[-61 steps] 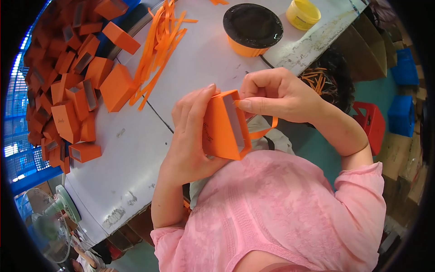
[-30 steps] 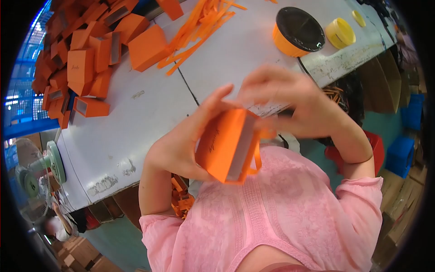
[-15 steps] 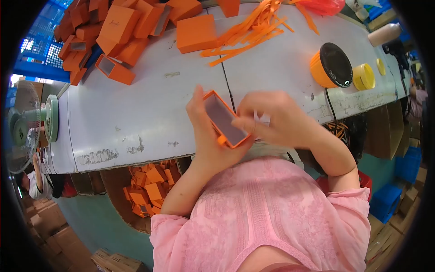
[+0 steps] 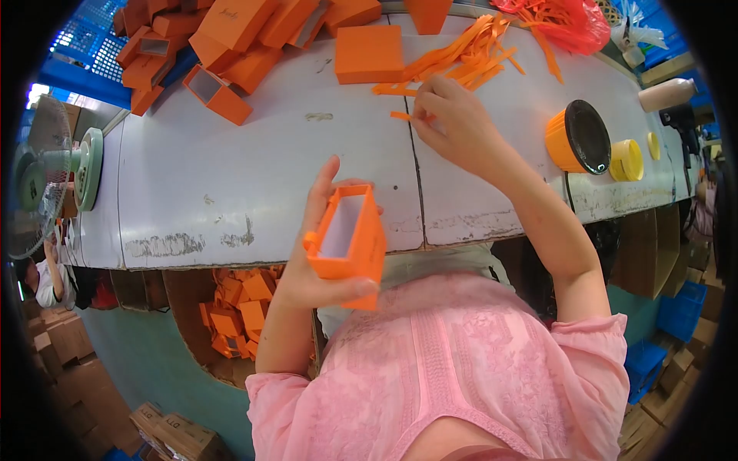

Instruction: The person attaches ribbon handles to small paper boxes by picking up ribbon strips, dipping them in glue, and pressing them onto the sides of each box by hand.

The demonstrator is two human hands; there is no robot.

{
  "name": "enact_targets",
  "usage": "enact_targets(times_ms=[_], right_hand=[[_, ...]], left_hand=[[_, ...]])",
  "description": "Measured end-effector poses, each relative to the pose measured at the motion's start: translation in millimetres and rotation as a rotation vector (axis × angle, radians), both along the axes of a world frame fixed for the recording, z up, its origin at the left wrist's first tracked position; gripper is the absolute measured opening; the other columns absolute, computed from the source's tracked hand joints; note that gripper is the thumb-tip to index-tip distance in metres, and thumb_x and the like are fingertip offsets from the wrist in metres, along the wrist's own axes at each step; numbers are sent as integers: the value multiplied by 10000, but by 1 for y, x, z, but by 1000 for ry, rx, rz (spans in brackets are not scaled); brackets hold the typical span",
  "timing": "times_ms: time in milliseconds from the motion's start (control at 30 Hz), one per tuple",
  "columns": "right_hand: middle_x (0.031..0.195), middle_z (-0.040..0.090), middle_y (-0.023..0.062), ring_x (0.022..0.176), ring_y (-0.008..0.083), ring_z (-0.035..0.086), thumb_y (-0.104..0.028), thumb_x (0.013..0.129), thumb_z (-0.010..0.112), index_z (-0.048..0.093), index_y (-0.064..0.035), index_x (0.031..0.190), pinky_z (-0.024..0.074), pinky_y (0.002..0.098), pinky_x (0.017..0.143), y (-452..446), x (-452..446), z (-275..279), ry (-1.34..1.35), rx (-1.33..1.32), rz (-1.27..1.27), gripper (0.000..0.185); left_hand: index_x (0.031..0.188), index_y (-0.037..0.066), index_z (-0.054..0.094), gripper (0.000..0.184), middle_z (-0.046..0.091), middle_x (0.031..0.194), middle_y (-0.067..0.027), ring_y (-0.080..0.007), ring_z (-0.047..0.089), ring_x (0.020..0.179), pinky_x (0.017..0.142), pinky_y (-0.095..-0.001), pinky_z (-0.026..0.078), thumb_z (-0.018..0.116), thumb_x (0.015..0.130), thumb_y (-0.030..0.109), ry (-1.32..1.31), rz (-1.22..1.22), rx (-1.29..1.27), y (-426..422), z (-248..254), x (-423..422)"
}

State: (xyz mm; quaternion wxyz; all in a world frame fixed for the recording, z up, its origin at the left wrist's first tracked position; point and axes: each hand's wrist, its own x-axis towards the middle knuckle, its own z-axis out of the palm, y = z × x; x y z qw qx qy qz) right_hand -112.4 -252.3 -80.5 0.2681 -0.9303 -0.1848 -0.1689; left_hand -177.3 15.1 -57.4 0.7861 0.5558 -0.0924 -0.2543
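Observation:
My left hand (image 4: pixel 296 283) is wrapped around an open orange box (image 4: pixel 372 257), tilted so its pale inside shows. A short orange ribbon tab sticks out at the box's left edge. Farther up the table, my right hand (image 4: pixel 465 131) pinches an orange ribbon strip (image 4: pixel 400 115), one end poking out to the left of the fingers. Just beyond that hand lies a loose heap of orange ribbons (image 4: pixel 477 46). A closed-looking orange box (image 4: pixel 369 55) rests to the left of the heap.
Orange boxes (image 4: pixel 238 27) are piled at the back left near a blue crate (image 4: pixel 84 73). An orange tub with a black top (image 4: pixel 560 142) and a yellow jar (image 4: pixel 628 160) stand right. Below the table, a carton (image 4: pixel 184 326) holds more orange boxes. A fan (image 4: pixel 92 169) stands left.
My right hand has left the box and reached up and away to the ribbon heap, where it now pinches a strip. My left hand has turned the box and brought it slightly closer.

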Motion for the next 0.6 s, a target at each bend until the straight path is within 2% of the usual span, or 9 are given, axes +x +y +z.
enact_targets(times_ms=[33, 100, 233, 300, 367, 467, 533, 567, 600], right_hand=[[928, 640, 88, 862, 293, 632, -85, 853, 671, 601, -35, 863, 516, 414, 755, 4, -12, 8, 1, 0, 3, 87], [904, 689, 71, 825, 216, 671, -32, 848, 658, 593, -31, 854, 535, 354, 722, 13, -41, 30, 187, 467, 60, 65], [871, 719, 78, 772, 152, 682, -5, 850, 652, 584, -16, 847, 538, 295, 694, 9, -78, 40, 238, 591, 72, 69], [875, 700, 104, 849, 168, 688, 26, 872, 618, 561, -1, 875, 533, 314, 813, 7, -90, 45, 349, 627, 111, 63], [883, 698, 111, 841, 173, 693, 30, 873, 615, 562, -1, 876, 541, 321, 809, 6, -98, 47, 358, 652, 111, 61], [902, 692, 122, 819, 182, 703, 15, 888, 600, 557, 2, 885, 553, 330, 801, 5, -103, 46, 396, 720, 143, 45], [913, 690, 126, 805, 187, 706, -3, 902, 588, 551, 4, 894, 558, 332, 796, 1, -104, 44, 423, 764, 164, 38], [897, 695, 102, 778, 166, 697, -95, 933, 608, 573, -3, 920, 542, 298, 728, -5, -102, 42, 643, 1033, 189, 99], [882, 700, 78, 751, 145, 688, -187, 963, 628, 595, -10, 946, 525, 265, 660, -8, -101, 41, 866, 1299, 215, 180]], left_hand=[[1586, 54, 137, 1445, 426, 1413, -168, -266, 556, 1184, 920, -417, 514, 953, 440, 383, 1, 3, 0, 2, 3, 2], [1564, 15, 207, 1419, 354, 1510, -195, -275, 585, 1155, 893, -411, 528, 960, 436, 434, 73, -70, -112, 4, 5, 4], [1559, -9, 253, 1396, 237, 1595, -203, -311, 569, 1195, 977, -431, 464, 937, 422, 425, -54, -361, -304, -5, -2, 2], [1554, -24, 263, 1399, 154, 1624, -232, -333, 416, 1352, 1050, -434, 391, 923, 424, 472, -138, -443, -295, -15, 2, 3], [1557, -29, 256, 1421, 114, 1634, -257, -344, 239, 1494, 1120, -436, 310, 907, 423, 525, -306, -521, -286, -24, -1, 9], [1563, -36, 232, 1445, 117, 1631, -265, -325, 76, 1541, 1146, -436, 263, 891, 421, 555, -280, -509, -233, -28, -2, 6], [1568, -36, 217, 1453, 122, 1636, -247, -320, 85, 1540, 1157, -435, 243, 889, 421, 550, -275, -502, -239, -28, 1, 1], [1569, -36, 212, 1455, 124, 1637, -241, -318, 88, 1540, 1160, -434, 237, 889, 421, 548, -273, -500, -240, -29, 3, -3], [1541, -18, 294, 1391, 211, 1614, -212, -278, 393, 1248, 1010, -397, 400, 855, 464, 660, -209, -380, -205, -33, 12, -12]])
